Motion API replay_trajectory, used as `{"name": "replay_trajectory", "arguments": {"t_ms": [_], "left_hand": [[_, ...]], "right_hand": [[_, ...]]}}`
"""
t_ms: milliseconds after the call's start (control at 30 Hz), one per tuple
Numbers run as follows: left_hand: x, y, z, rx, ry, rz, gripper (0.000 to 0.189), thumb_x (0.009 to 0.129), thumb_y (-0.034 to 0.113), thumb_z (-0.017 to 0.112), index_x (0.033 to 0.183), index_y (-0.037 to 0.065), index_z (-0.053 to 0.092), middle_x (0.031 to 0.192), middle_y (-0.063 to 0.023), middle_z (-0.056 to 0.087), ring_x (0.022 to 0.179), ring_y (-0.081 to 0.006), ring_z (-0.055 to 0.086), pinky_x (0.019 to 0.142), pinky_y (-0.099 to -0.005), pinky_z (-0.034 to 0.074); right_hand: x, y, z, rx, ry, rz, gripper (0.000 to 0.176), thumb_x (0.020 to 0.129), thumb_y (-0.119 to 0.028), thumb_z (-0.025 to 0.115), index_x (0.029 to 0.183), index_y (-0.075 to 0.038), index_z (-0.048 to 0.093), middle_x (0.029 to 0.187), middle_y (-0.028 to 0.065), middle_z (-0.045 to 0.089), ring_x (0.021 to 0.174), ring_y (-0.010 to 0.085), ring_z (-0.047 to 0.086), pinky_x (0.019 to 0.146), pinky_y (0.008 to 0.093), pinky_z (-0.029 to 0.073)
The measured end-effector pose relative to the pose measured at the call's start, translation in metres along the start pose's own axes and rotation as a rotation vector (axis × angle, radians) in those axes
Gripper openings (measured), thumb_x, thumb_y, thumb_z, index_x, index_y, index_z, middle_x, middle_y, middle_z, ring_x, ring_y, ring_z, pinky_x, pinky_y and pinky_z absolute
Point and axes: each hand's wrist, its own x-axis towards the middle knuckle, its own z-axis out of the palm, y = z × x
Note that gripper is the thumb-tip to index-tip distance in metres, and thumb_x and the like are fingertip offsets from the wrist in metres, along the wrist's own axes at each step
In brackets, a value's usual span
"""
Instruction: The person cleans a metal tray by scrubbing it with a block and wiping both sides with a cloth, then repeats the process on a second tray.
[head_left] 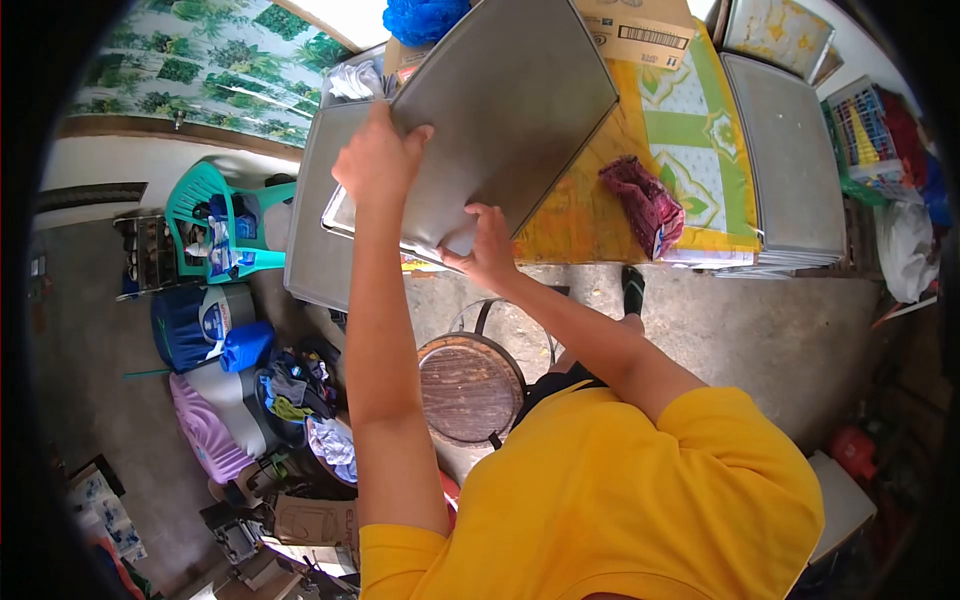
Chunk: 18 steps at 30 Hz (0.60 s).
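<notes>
A large grey metal tray (510,110) is tilted up over the left part of the table. My left hand (385,160) grips its upper left edge, thumb against the flat face. My right hand (485,250) holds the lower edge, with fingers curled on the tray's face. Beneath and to the left lies another grey tray (322,215). A crumpled dark pink cloth (645,205) rests on the yellow patterned tablecloth (575,205), right of the held tray.
More grey trays (790,160) are stacked at the table's right end. A cardboard box (645,30) and a blue plastic bag (425,18) are at the back. A round wooden stool (470,390) stands below my hands. A green chair (225,220) holds items at left.
</notes>
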Motion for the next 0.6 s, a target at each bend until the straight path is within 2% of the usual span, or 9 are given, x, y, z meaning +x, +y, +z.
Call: {"name": "replay_trajectory", "arguments": {"t_ms": [133, 233, 433, 533, 600], "left_hand": [[0.003, -0.003, 0.003, -0.015, 0.003, 0.014, 0.049, 0.072, 0.049, 0.075, 0.100, 0.013, 0.057, 0.088, -0.0105, 0.070, 0.083, -0.0337, 0.068, 0.066, -0.0467, 0.052], [0.002, -0.001, 0.001, 0.008, -0.005, -0.006, 0.048, 0.072, 0.050, 0.074, 0.100, 0.013, 0.058, 0.089, -0.0100, 0.071, 0.083, -0.0333, 0.068, 0.065, -0.0461, 0.052], [0.001, 0.000, -0.001, -0.013, -0.009, -0.017, 0.047, 0.073, 0.048, 0.075, 0.100, 0.014, 0.058, 0.091, -0.0086, 0.071, 0.086, -0.0324, 0.068, 0.067, -0.0450, 0.052], [-0.003, 0.003, -0.004, -0.018, -0.015, -0.027, 0.047, 0.072, 0.048, 0.075, 0.100, 0.014, 0.058, 0.090, -0.0078, 0.070, 0.086, -0.0320, 0.068, 0.068, -0.0451, 0.051], [-0.005, 0.004, -0.005, -0.022, -0.003, -0.019, 0.047, 0.073, 0.048, 0.075, 0.099, 0.013, 0.058, 0.090, -0.0077, 0.070, 0.086, -0.0319, 0.068, 0.067, -0.0451, 0.051]], "right_hand": [[0.001, 0.012, 0.003, -0.010, -0.032, -0.066, 0.075, 0.063, -0.028, 0.083, 0.121, -0.007, 0.041, 0.111, 0.0159, 0.045, 0.107, 0.0337, 0.045, 0.091, 0.0445, 0.036], [-0.001, 0.007, 0.003, -0.004, -0.014, -0.025, 0.072, 0.064, -0.026, 0.081, 0.121, -0.008, 0.041, 0.113, 0.0145, 0.045, 0.109, 0.0333, 0.044, 0.091, 0.0445, 0.036], [-0.001, 0.020, 0.006, 0.022, -0.053, -0.033, 0.072, 0.064, -0.029, 0.081, 0.120, -0.009, 0.040, 0.112, 0.0127, 0.044, 0.109, 0.0322, 0.043, 0.092, 0.0439, 0.034], [-0.001, 0.002, 0.012, 0.036, 0.035, 0.106, 0.072, 0.063, -0.030, 0.082, 0.119, -0.010, 0.040, 0.111, 0.0124, 0.044, 0.108, 0.0318, 0.042, 0.093, 0.0436, 0.034], [-0.003, -0.001, 0.013, 0.036, 0.048, 0.089, 0.073, 0.063, -0.031, 0.082, 0.119, -0.009, 0.040, 0.111, 0.0123, 0.044, 0.108, 0.0316, 0.042, 0.093, 0.0437, 0.034]]}}
